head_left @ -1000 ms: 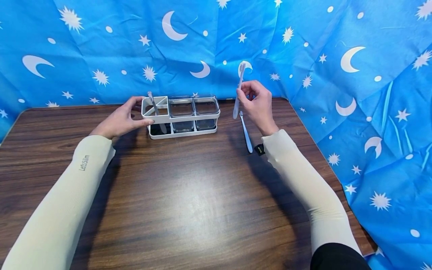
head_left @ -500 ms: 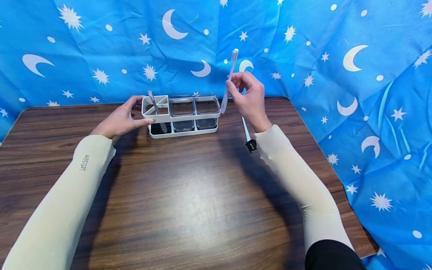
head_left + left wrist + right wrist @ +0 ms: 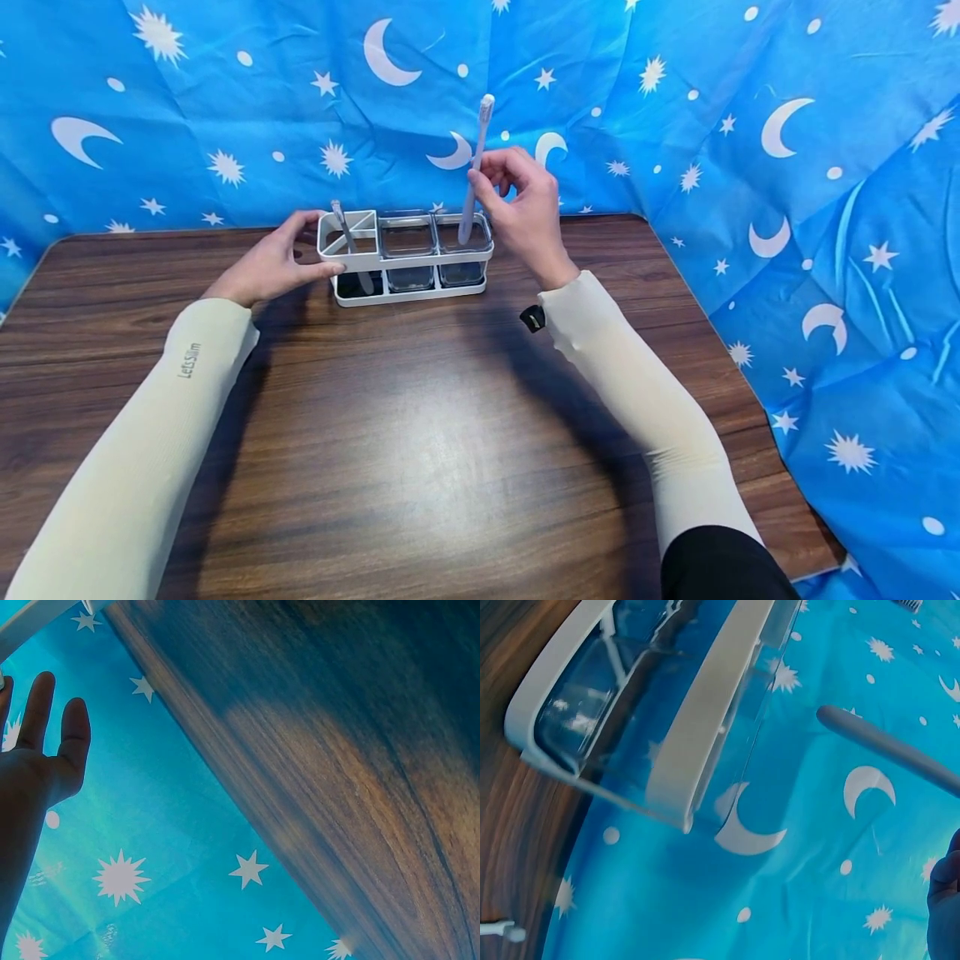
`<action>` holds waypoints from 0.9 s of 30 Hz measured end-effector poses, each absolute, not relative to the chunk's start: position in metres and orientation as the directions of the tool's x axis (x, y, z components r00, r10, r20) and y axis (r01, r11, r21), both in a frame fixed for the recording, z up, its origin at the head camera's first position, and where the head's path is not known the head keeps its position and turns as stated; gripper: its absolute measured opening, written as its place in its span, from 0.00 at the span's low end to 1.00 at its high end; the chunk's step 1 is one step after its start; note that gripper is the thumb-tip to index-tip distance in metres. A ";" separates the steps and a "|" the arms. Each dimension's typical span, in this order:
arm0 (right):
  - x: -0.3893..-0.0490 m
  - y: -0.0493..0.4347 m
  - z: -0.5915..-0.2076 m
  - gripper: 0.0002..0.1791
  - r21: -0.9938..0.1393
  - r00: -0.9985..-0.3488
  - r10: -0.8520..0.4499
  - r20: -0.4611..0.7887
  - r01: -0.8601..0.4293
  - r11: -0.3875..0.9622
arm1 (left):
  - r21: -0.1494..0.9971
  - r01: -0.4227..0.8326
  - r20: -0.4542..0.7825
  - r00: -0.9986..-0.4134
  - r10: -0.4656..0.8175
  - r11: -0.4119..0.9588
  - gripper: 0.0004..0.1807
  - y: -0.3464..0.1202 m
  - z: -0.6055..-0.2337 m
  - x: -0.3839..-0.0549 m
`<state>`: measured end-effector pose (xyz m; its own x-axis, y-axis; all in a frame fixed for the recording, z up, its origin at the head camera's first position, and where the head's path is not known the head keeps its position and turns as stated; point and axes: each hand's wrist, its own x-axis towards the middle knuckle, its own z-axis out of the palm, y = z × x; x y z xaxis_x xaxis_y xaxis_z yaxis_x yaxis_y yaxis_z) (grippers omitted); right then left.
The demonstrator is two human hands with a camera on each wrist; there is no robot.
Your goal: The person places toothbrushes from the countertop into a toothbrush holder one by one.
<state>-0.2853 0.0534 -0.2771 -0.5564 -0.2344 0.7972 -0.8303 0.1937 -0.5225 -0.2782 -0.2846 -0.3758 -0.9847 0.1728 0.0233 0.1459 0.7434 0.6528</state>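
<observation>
A white toothbrush holder [image 3: 408, 262] with clear cups stands near the table's back edge. My left hand [image 3: 273, 265] holds its left end, thumb at the front and fingers behind. In the left wrist view some of that hand's fingers [image 3: 73, 727] extend off it. One toothbrush [image 3: 343, 225] leans in the divided left compartment. My right hand [image 3: 521, 200] pinches another toothbrush [image 3: 483, 125] with the bristles up; its handle end overlaps the right cup in the head view. In the right wrist view that handle [image 3: 885, 746] is apart from the holder [image 3: 705, 712].
The brown wooden table [image 3: 420, 417] spreads out in front of the holder. A blue curtain [image 3: 300, 100] with moons and stars hangs behind it and along the right. At the right wrist view's lower left, part of a third toothbrush [image 3: 499, 928] lies on the table.
My right hand has carried its toothbrush leftward and up, from right of the holder to over the right cup. The right forearm now hides the toothbrush on the table. My left hand stays put.
</observation>
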 end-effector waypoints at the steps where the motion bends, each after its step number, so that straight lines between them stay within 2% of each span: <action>1: -0.284 0.051 -0.277 0.06 -0.527 -0.561 -0.240 0.792 -0.827 0.196 | 0.655 0.148 0.026 -0.984 0.174 0.741 0.52 -0.285 -0.376 -0.279; 9: -0.278 0.032 -0.278 0.06 -0.518 -0.557 -0.295 0.777 -0.831 0.204 | 0.666 0.153 0.024 -0.983 0.184 0.730 0.52 -0.287 -0.377 -0.281; 14: -0.279 0.017 -0.281 0.06 -0.499 -0.519 -0.319 0.793 -0.854 0.149 | 0.662 0.162 0.028 -0.981 0.192 0.732 0.51 -0.288 -0.377 -0.281; 18: -0.294 0.003 -0.289 0.07 -0.483 -0.488 -0.327 0.809 -0.869 0.104 | 0.660 0.157 0.023 -0.982 0.189 0.735 0.51 -0.288 -0.375 -0.281; 21: -0.306 -0.009 -0.295 0.08 -0.488 -0.490 -0.341 0.802 -0.867 0.098 | 0.664 0.145 0.012 -0.983 0.183 0.733 0.52 -0.288 -0.375 -0.281; 27: -0.308 -0.028 -0.300 0.08 -0.510 -0.520 -0.389 0.760 -0.849 0.138 | 0.683 0.128 -0.001 -0.984 0.176 0.719 0.52 -0.286 -0.374 -0.280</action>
